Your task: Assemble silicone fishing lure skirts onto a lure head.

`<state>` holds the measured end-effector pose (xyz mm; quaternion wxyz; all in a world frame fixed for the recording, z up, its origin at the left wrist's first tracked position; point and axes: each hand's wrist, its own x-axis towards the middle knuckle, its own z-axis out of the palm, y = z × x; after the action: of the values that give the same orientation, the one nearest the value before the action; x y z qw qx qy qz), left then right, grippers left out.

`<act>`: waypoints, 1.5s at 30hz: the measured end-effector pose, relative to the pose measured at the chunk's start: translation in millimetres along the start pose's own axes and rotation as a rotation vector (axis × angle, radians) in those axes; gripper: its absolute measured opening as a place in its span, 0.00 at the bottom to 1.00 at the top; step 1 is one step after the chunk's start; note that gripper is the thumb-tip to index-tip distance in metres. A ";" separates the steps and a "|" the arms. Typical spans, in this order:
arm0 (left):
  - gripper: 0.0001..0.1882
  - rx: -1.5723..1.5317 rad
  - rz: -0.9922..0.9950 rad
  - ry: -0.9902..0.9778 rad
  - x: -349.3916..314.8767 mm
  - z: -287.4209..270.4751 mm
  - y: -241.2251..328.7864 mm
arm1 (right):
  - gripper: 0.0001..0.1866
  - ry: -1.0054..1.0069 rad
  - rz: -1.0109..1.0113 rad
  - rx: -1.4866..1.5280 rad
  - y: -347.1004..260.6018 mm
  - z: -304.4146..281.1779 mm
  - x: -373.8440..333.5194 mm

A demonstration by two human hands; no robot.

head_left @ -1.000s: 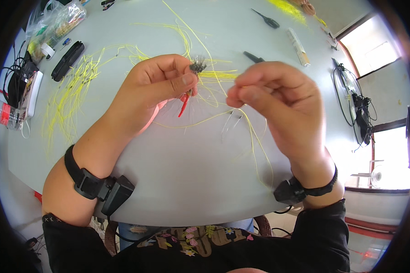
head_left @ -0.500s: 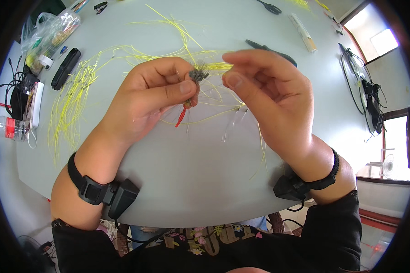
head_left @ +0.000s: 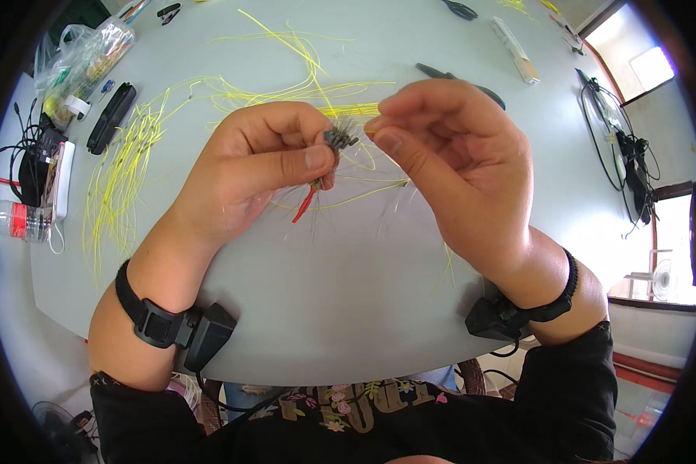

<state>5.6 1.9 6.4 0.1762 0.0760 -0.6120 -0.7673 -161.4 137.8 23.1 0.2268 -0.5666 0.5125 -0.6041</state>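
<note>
My left hand (head_left: 263, 158) is closed around a bundle of thin wires with dark grey ends (head_left: 339, 139), pinched between thumb and fingers. Fine dark strands fan out from the top of this bundle. Below the fingers hangs a red strip (head_left: 305, 204), with thin strands around it. My right hand (head_left: 464, 155) is just right of the bundle, thumb and index fingertip pressed together. Whatever sits in that pinch is too small to make out. Long yellow wires (head_left: 356, 110) lie on the table behind both hands.
A loose heap of yellow wires (head_left: 124, 162) lies at left, beside a black case (head_left: 112, 117). Dark-handled pliers or a similar tool (head_left: 441, 73) rest behind my right hand, near a long narrow box (head_left: 514, 50). Scissors (head_left: 461, 9) are at the far edge; black cables (head_left: 630, 166) at right.
My right hand has shifted slightly left, bringing its fingertips closer to the bundle. The bundle and red strip have tilted a little; my left hand keeps its hold.
</note>
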 end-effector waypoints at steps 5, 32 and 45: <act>0.11 0.008 0.000 0.004 0.1 -1.7 -1.0 | 0.09 -0.019 -0.027 -0.003 -1.2 -0.8 0.3; 0.13 -0.130 -0.075 -0.069 0.2 -4.5 -1.8 | 0.10 -0.127 -0.199 -0.169 -1.0 -4.9 0.5; 0.11 -0.125 -0.117 -0.019 -0.6 -2.3 -0.1 | 0.14 -0.171 -0.189 -0.242 -1.0 -4.5 -0.6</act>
<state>6.9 0.0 5.7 0.1297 0.0934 -0.5588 -0.8138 -165.1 140.3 24.5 0.1417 -0.6849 0.5047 -0.5061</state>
